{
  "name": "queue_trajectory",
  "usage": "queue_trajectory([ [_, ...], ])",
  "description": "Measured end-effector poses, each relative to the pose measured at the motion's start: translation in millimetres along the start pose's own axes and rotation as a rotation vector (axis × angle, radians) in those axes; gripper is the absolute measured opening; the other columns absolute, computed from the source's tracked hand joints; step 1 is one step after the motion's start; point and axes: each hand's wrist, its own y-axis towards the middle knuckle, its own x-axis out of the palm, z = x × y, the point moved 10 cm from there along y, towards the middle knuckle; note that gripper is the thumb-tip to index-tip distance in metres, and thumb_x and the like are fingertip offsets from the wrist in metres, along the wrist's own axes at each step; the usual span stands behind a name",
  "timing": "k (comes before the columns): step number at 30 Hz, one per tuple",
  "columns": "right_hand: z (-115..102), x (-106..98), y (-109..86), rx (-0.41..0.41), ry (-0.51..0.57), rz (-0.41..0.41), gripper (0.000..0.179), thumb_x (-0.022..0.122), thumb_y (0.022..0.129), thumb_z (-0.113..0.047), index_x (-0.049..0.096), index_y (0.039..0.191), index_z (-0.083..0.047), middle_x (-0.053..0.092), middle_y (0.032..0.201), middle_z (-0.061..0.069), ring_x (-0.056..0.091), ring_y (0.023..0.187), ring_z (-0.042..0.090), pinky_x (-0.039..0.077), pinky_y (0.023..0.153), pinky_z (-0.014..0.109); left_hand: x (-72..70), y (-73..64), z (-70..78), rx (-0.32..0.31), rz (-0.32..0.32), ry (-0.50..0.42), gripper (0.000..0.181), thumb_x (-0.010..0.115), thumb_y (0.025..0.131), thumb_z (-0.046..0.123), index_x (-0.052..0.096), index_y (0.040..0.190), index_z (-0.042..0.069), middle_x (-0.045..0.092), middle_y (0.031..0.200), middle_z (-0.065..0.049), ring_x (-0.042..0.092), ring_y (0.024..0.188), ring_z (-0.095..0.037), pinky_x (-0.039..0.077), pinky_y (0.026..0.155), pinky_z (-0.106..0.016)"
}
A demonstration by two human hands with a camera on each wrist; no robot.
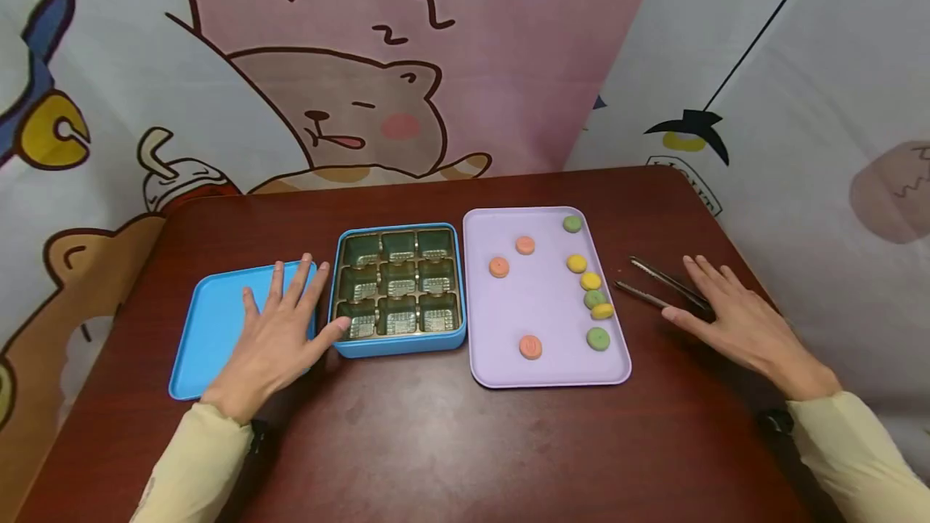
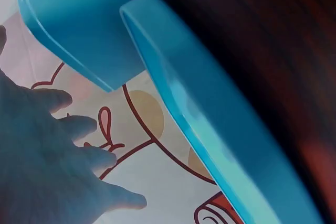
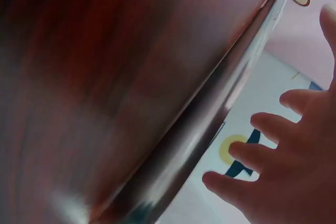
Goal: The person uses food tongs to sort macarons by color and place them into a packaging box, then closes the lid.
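Note:
My left hand is spread with straight fingers above a flat blue lid, its thumb near a blue box. Whether it touches the lid is unclear. The box holds a gold divided insert with bare compartments. To its right lies a lilac tray with small round macarons: pink, yellow and green. My right hand, fingers straight, is beside metal tongs. Its thumb is close to them and it partly covers their rear end.
Everything lies on a dark red-brown table. A cartoon-printed cloth hangs behind and along the sides of the table. Most yellow and green macarons sit along the tray's right edge; one yellow leans against a green one.

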Motion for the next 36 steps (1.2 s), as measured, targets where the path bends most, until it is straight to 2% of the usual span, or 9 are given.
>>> queue_trajectory([
  [6,15.8,6.5,1.1,0.035,0.037,-0.08,0.115,0.066,0.091,-0.066,0.006,0.167,-0.005,0.019,0.163,0.036,0.024,0.144,0.06,0.022,0.105,0.082,7.5,3.0,4.4,0.012,-0.035,-0.006,0.092,0.054,0.1,0.062,0.02,0.167,0.01,0.013,0.173,-0.015,0.003,0.156,-0.05,0.001,0.109,-0.084],
  [9,17.6,8.2,2.8,0.039,0.022,-0.088,0.117,0.07,0.089,-0.066,0.012,0.165,0.001,0.027,0.158,0.04,0.032,0.138,0.061,0.027,0.104,0.081,9.5,3.5,4.1,0.015,-0.047,-0.004,0.092,0.053,0.1,0.064,0.019,0.167,0.011,0.015,0.172,-0.014,0.005,0.155,-0.051,0.001,0.109,-0.085],
  [12,17.4,6.2,4.0,0.02,0.001,-0.049,0.113,0.077,0.086,-0.061,0.026,0.158,0.01,0.036,0.15,0.042,0.038,0.131,0.06,0.033,0.102,0.079,12.1,4.0,3.4,0.015,-0.062,-0.011,0.092,0.052,0.1,0.065,0.018,0.168,0.012,0.015,0.173,-0.014,0.004,0.155,-0.05,0.001,0.109,-0.084],
  [16,17.5,1.9,5.1,-0.005,-0.035,0.021,0.098,0.083,0.085,-0.05,0.043,0.144,0.018,0.046,0.134,0.042,0.046,0.119,0.057,0.04,0.095,0.075,15.6,4.0,2.8,0.02,-0.076,-0.013,0.094,0.05,0.099,0.067,0.016,0.168,0.013,0.016,0.172,-0.013,0.004,0.156,-0.05,0.001,0.11,-0.083],
  [20,17.1,-0.6,6.1,-0.03,-0.063,0.05,0.078,0.084,0.087,-0.038,0.054,0.131,0.019,0.053,0.121,0.037,0.053,0.107,0.052,0.045,0.088,0.071,18.4,3.8,3.0,0.027,-0.083,-0.014,0.097,0.048,0.099,0.07,0.013,0.168,0.013,0.018,0.172,-0.013,0.004,0.156,-0.048,0.003,0.112,-0.082],
  [24,15.0,-1.5,6.6,-0.059,-0.077,0.046,0.063,0.083,0.088,-0.031,0.062,0.122,0.018,0.058,0.113,0.034,0.057,0.1,0.047,0.047,0.082,0.067,21.2,4.6,3.4,0.025,-0.093,-0.026,0.098,0.046,0.098,0.073,0.011,0.168,0.013,0.017,0.172,-0.013,0.002,0.157,-0.046,0.002,0.113,-0.081],
  [30,12.5,-10.0,3.0,-0.069,-0.071,0.09,0.061,0.078,0.093,-0.036,0.06,0.123,0.013,0.056,0.114,0.031,0.058,0.096,0.045,0.048,0.078,0.067,23.6,5.1,3.2,0.023,-0.093,-0.029,0.099,0.047,0.098,0.072,0.012,0.168,0.012,0.017,0.172,-0.014,0.001,0.157,-0.046,0.001,0.113,-0.08],
  [36,-3.1,-21.0,-2.4,-0.065,-0.044,0.116,0.062,0.074,0.096,-0.042,0.057,0.13,0.007,0.052,0.12,0.028,0.055,0.099,0.044,0.048,0.078,0.069,23.1,4.4,2.8,0.024,-0.086,-0.03,0.098,0.049,0.098,0.07,0.013,0.168,0.011,0.017,0.172,-0.015,0.001,0.157,-0.046,0.002,0.113,-0.08],
])
